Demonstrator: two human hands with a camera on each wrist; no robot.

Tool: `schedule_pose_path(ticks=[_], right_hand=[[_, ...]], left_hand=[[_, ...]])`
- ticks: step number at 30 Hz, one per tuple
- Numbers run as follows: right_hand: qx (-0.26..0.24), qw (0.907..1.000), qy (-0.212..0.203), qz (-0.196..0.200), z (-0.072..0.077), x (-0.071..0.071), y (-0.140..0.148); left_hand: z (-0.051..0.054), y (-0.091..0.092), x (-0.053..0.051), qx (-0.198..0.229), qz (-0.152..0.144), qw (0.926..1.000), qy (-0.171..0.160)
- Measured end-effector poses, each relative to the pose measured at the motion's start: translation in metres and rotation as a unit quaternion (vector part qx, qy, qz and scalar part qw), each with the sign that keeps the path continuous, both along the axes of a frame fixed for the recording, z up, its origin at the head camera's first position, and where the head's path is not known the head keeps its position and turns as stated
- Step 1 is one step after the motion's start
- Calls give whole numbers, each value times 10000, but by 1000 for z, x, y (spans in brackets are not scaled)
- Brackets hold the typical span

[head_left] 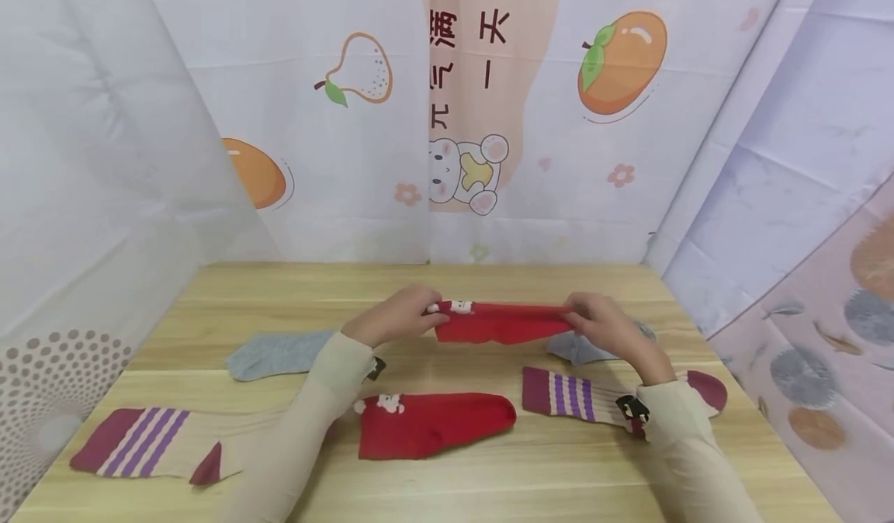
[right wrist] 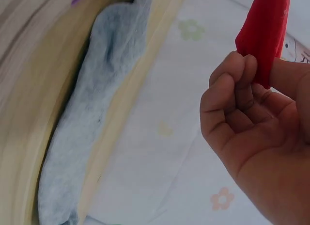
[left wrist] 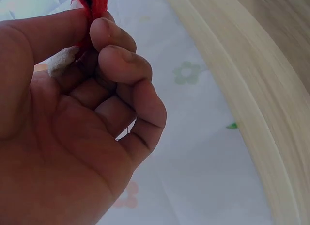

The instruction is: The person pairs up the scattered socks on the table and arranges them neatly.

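- Between left hand (head_left: 400, 317) and right hand (head_left: 604, 323), a red sock (head_left: 504, 323) is pinched at either end, seemingly to keep it straight.
- Nearer the person than both hands, a second red sock (head_left: 434, 427) lies on the counter (head_left: 559, 480).

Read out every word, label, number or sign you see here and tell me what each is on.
"元气满满": sideways dark red lettering on the white printed fabric backdrop.
"一天": beside it, same backdrop; the next character, perhaps "开", meets the picture's top edge.
Small dark lettering, right wrist view's edge: cut off, unreadable.
Small dark patch at the right wrist: too small to tell.
Red fabric sock held up: no readable text.
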State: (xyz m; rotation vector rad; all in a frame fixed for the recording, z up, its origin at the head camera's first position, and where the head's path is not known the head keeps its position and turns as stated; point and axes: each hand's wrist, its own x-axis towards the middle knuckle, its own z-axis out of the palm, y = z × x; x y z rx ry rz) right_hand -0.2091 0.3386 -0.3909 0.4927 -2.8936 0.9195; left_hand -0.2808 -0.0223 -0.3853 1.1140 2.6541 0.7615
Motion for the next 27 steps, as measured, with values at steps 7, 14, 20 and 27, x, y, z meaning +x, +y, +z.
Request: schedule_pose_path(ticks=[7,14,20,27], right_hand=[[109,9996,15,249,5,7,-16],[426,9977,258,453,8,10,-39],[631,9943,104,858,3,14,-65],[698,9904,-177,1184,3,29,-89]], left_hand=[[1,-23,14,-156,-267,9995,-14],[3,-49,32,-78,-145,9998,-116],[2,-72,47,-366,-113,9988,-314],[8,-84,68,-835,105,9928,-857]])
